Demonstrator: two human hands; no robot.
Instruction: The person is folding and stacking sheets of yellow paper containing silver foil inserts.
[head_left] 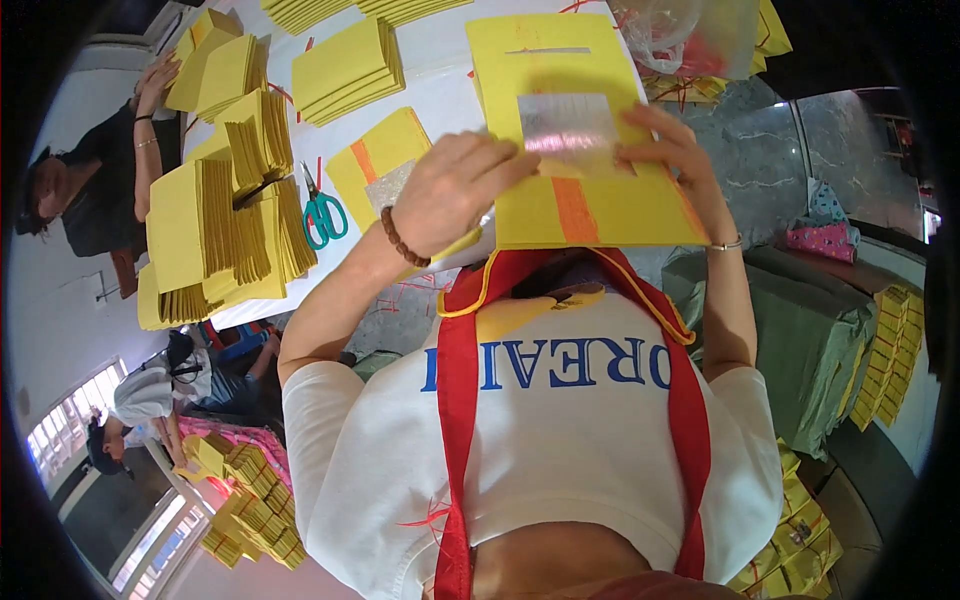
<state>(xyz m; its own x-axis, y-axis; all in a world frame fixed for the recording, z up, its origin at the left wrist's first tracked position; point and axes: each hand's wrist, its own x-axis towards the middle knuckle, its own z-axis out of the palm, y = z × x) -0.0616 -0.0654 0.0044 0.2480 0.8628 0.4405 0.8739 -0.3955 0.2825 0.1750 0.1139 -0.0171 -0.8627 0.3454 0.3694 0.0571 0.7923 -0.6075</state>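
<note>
Nearest the camera, a white shirt (570, 450) and red straps (460, 430) filled the six o'clock region. Toward one o'clock, a yellow card (530, 215) lay with its orange strip (575, 212) facing the wearer and its silvery panel (568, 115) between the two hands, a placement that probably gave both hands equal reach. The left hand (455, 190), near twelve o'clock, had its fingers drawn together at the panel's left edge; whether its grip pinched anything could not be told. At two o'clock, the right hand (685, 155) showed an unclosed grip, its parted fingers resting over the panel's right margin, perhaps to steady it. Both elbows were bent outward and both forearms angled upward and inward, the left wrist bearing a beaded bracelet (402, 238).

Farther out on the white desk (435, 60), a second yellow piece (362, 145) lay at eleven o'clock and teal-handled scissors (325, 220) at ten, seemingly set aside within the left hand's reach. Folded yellow stacks (180, 225) stood between nine and ten, apparently grouped for order. Beyond them sat a co-worker in black (105, 190); a green-wrapped bundle (785, 340) occupied three o'clock.
</note>
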